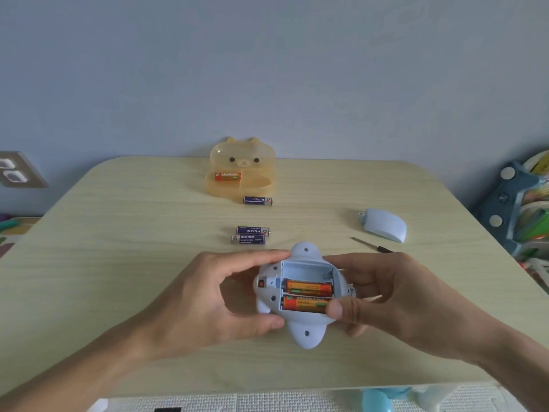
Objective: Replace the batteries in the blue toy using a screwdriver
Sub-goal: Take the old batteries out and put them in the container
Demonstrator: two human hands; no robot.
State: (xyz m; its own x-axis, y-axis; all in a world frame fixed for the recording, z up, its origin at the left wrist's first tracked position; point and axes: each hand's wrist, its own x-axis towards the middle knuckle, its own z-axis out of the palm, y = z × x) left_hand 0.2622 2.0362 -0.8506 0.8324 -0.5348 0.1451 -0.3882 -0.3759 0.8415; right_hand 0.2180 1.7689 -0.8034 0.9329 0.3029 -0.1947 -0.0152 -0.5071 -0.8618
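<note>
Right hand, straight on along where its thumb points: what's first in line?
The nearer orange battery, seated in the blue toy. The thumb of the right hand seems to touch its end, though depth is unclear.

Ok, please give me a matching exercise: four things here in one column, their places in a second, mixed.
1. blue toy
2. screwdriver
3. bear-shaped case
4. battery cover

a. far side of the table, lid open
b. held by left hand and right hand
c. lying just beyond the right hand
d. lying beyond the screwdriver

Pairs: 1-b, 2-c, 3-a, 4-d
</note>
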